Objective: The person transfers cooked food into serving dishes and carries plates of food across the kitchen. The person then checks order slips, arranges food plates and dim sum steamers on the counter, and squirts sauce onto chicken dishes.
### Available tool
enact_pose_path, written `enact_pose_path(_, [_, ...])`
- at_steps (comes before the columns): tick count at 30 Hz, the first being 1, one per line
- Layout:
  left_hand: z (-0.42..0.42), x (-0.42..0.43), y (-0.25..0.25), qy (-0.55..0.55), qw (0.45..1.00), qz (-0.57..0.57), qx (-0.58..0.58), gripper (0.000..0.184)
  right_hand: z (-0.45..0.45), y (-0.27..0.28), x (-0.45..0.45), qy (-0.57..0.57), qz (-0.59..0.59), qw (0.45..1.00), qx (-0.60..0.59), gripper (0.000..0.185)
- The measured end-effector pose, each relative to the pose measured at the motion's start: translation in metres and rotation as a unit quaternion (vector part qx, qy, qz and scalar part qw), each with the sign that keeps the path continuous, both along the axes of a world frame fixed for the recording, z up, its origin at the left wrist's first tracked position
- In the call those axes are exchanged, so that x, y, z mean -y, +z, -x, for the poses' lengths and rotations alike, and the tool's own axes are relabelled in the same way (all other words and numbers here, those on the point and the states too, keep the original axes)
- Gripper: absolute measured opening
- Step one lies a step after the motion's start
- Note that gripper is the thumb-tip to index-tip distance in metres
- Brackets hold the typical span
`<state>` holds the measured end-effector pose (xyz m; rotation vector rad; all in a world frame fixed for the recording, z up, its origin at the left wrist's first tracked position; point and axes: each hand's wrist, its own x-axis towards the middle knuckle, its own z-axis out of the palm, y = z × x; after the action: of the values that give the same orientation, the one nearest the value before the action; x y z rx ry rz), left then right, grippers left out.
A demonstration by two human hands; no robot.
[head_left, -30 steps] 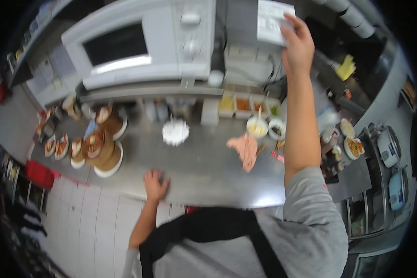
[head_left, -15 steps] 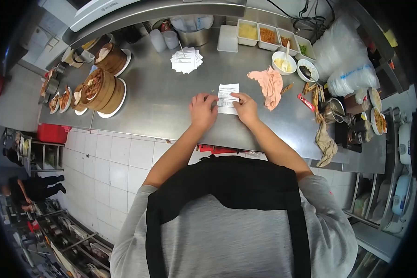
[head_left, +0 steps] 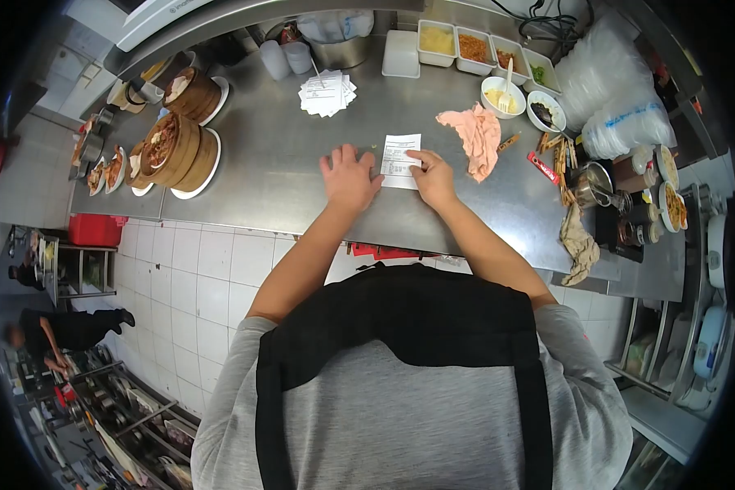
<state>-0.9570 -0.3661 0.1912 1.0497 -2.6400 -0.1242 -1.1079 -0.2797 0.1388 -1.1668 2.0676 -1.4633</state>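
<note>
A printed white order slip (head_left: pixel 400 162) lies on the steel counter (head_left: pixel 302 188) in front of me. My right hand (head_left: pixel 434 180) has its thumb and index finger at the slip's right edge, the other fingers curled in. To the left of the slip, my left hand (head_left: pixel 351 177) rests palm down on the steel with its fingers spread, the thumb close to the slip's lower left corner. Farther back, a pile of similar slips (head_left: pixel 325 96) is stuck on a spike. A crumpled pink cloth (head_left: pixel 472 139) lies to the right of my right hand.
Stacked bamboo steamers (head_left: pixel 180 155) stand on plates at the left. Food tubs (head_left: pixel 475 51) line the back, with two white bowls (head_left: pixel 503 100) before them. Clothespins (head_left: pixel 562 163), a metal pot (head_left: pixel 590 184) and a beige rag (head_left: pixel 578 247) are at the right. Another person (head_left: pixel 69 331) stands far left.
My left hand has moved a little left, away from the slip, and its fingers have spread. My right hand stays at the slip's edge. The view has shifted slightly.
</note>
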Motion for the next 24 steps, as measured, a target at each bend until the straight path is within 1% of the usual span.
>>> enact_pose_path(2, [0.001, -0.001, -0.013, -0.051, 0.996, -0.005, -0.07, 0.021, -0.001, 0.002, 0.0, -0.002, -0.001, 1.0, 0.0, 0.027])
enact_pose_path(4, [0.003, -0.003, -0.025, -0.055, 0.996, -0.009, -0.063, 0.021, 0.0, 0.002, 0.0, -0.003, -0.001, 1.0, -0.002, 0.027])
enact_pose_path(8, [0.001, -0.003, -0.026, -0.057, 0.997, -0.015, -0.046, 0.021, 0.0, 0.0, 0.0, -0.002, 0.005, 1.0, -0.002, 0.027])
enact_pose_path(11, [-0.013, 0.006, 0.011, 0.021, 0.999, -0.01, 0.046, 0.029, -0.001, 0.0, 0.0, -0.002, 0.008, 1.0, 0.008, 0.027])
enact_pose_path(14, [-0.048, 0.029, -0.001, 0.094, 0.994, -0.049, 0.015, 0.041, 0.002, 0.0, -0.002, 0.015, 0.023, 1.0, 0.005, 0.031])
enact_pose_path(15, [-0.059, 0.032, -0.006, 0.091, 0.995, -0.028, -0.017, 0.041, 0.002, -0.001, -0.004, 0.023, 0.031, 0.999, 0.002, 0.032])
enact_pose_path(17, [-0.082, 0.03, -0.02, 0.083, 0.993, 0.016, -0.083, 0.042, 0.001, 0.0, -0.009, 0.033, 0.069, 0.988, 0.134, 0.033])
enact_pose_path(18, [-0.09, 0.027, -0.026, 0.083, 0.993, 0.021, -0.087, 0.04, 0.003, 0.004, -0.009, 0.037, 0.092, 0.976, 0.194, 0.033])
enact_pose_path(19, [-0.097, 0.026, -0.029, 0.081, 0.992, 0.029, -0.096, 0.038, 0.009, 0.016, -0.009, 0.029, 0.114, 0.974, 0.192, 0.032])
enact_pose_path(21, [-0.104, 0.019, -0.032, 0.074, 0.989, 0.046, -0.116, 0.035, 0.032, 0.064, -0.009, 0.017, 0.164, 0.971, 0.175, 0.029])
enact_pose_path(22, [-0.107, 0.017, -0.034, 0.075, 0.989, 0.04, -0.122, 0.033, 0.04, 0.112, -0.007, 0.002, 0.246, 0.963, 0.108, 0.021])
enact_pose_path(24, [-0.109, 0.017, -0.032, 0.071, 0.988, 0.041, -0.13, 0.032, 0.078, 0.184, 0.007, 0.02, 0.33, 0.941, 0.066, 0.021])
